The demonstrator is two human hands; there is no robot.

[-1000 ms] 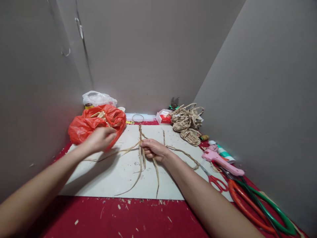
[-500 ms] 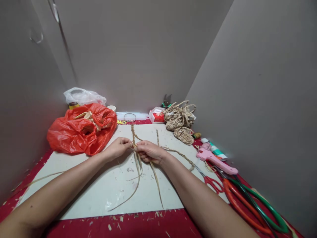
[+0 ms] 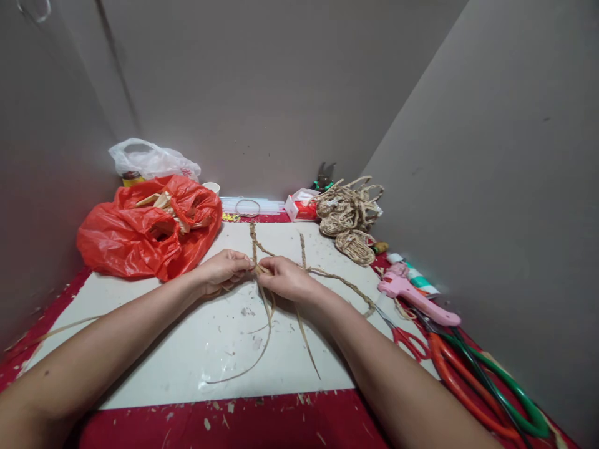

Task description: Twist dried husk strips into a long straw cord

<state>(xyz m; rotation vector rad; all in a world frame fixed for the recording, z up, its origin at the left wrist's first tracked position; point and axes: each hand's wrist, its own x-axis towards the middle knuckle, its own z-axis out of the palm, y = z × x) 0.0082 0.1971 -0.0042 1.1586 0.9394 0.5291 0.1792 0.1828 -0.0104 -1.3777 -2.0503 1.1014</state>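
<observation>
A braided cord of dry plant fibre [image 3: 253, 236] lies on a white board [image 3: 163, 362], running toward me into my fingers. My left hand [image 3: 228, 269] pinches fibre strands at the lower end of the braid. Close beside it, my right hand [image 3: 283, 277] is closed on strands of the same fibre. Loose strands [image 3: 269, 330] trail from between the hands toward the board's front edge. Another twisted fibre cord [image 3: 346, 284] stretches off to the right, crossing a short upright piece [image 3: 303, 249]. Parts of the strands are hidden by my fingers.
A red plastic bag [image 3: 126, 243] with dry fibre sits at left, a white bag [image 3: 150, 159] behind it. Woven fibre pieces [image 3: 349, 215] are piled back right. Red-handled scissors [image 3: 409, 343], a pink glue gun [image 3: 418, 300] and large orange- and green-handled tools [image 3: 468, 386] line the right edge.
The view has shifted slightly. My hands stay together at the braid, and the right hand has turned more palm-down over the strands.
</observation>
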